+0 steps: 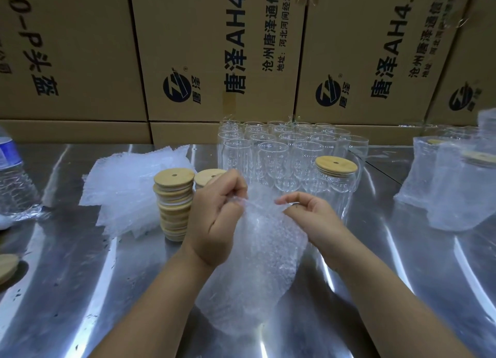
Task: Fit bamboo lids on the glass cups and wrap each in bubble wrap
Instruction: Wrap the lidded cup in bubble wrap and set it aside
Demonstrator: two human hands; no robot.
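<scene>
**Bubble wrap piece pinched at its top edge, lidded cup close by**

The bubble wrap piece (268, 250) hangs over the middle of the worktop (402, 304), towards its near edge, held up by its top. The left hand (217, 215) pinches that top edge between thumb and curled fingers. The right hand (314, 218) pinches it just beside, its other fingers loosely bent. With the two grips set apart, this looks like the wrapping step, the piece being parted or spread. Whether it is a pouch or a flat sheet I cannot tell.

The next move likely calls for the lidded cup (336, 178), which stands just behind the right hand at the front of the glass cups (268, 154). It would need lifting into the wrap without knocking its neighbours.

The other cups, near the far edge, look empty and bare-topped. The lid stack (174, 204) and the spare wrap pile (128, 188) sit left of centre. Towards the right edge, wrapped cups (453, 191) stand in bubble wrap, with bamboo lids showing through. The cartons (214, 49) behind are shut, so their contents cannot be seen.
</scene>
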